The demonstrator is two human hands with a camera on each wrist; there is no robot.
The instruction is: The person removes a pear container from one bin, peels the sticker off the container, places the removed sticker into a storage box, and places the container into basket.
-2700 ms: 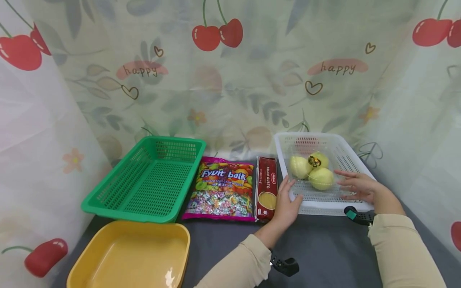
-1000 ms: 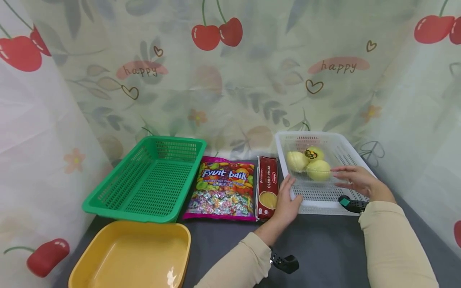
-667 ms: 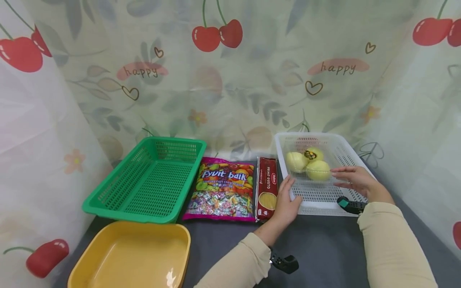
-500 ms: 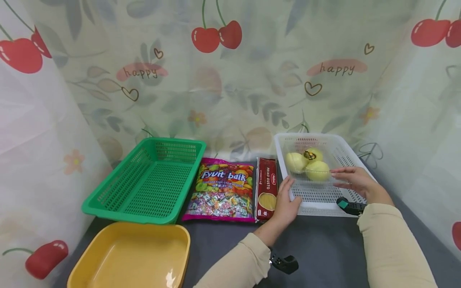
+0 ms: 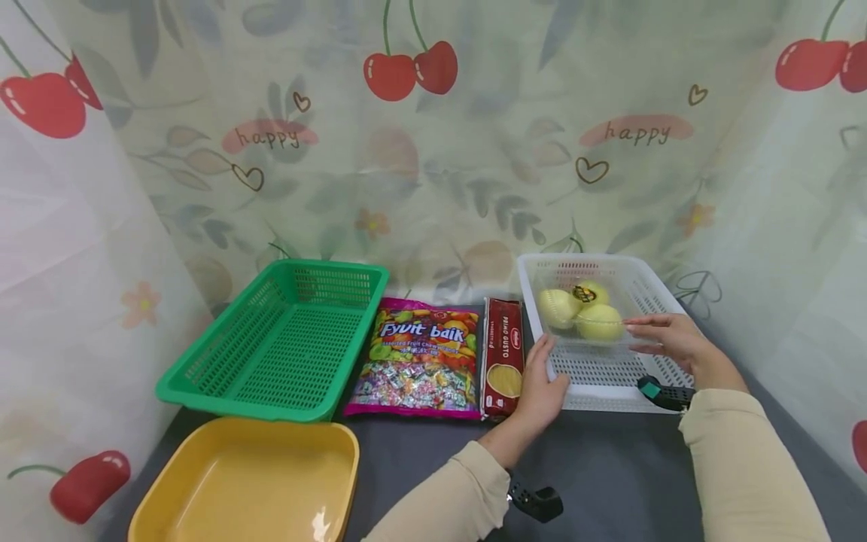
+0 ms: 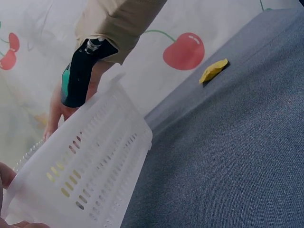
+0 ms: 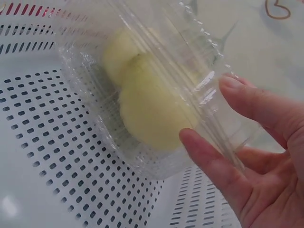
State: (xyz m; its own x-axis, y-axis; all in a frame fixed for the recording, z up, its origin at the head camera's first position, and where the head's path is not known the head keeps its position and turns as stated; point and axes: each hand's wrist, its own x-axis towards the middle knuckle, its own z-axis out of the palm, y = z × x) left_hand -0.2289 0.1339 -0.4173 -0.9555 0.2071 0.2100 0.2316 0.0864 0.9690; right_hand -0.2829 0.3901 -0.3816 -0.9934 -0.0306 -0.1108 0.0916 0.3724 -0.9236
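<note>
A white slotted basket stands at the right on the grey table. In it lies a clear plastic pack holding three pale yellow fruits. My right hand reaches into the basket, its straight fingers touching the pack's right side. In the right wrist view those fingers lie against the clear pack above the basket floor. My left hand rests against the basket's front left corner with relaxed fingers. The left wrist view shows the basket wall and my right wrist behind it.
Left of the white basket lie a red spaghetti pack and a candy bag. Further left are a green basket and a yellow tub. Cherry-print curtains close in three sides. A yellow scrap lies at the table edge.
The fruit pack has shifted slightly toward the back of the white basket, and my right hand followed it. My left hand stayed at the basket corner.
</note>
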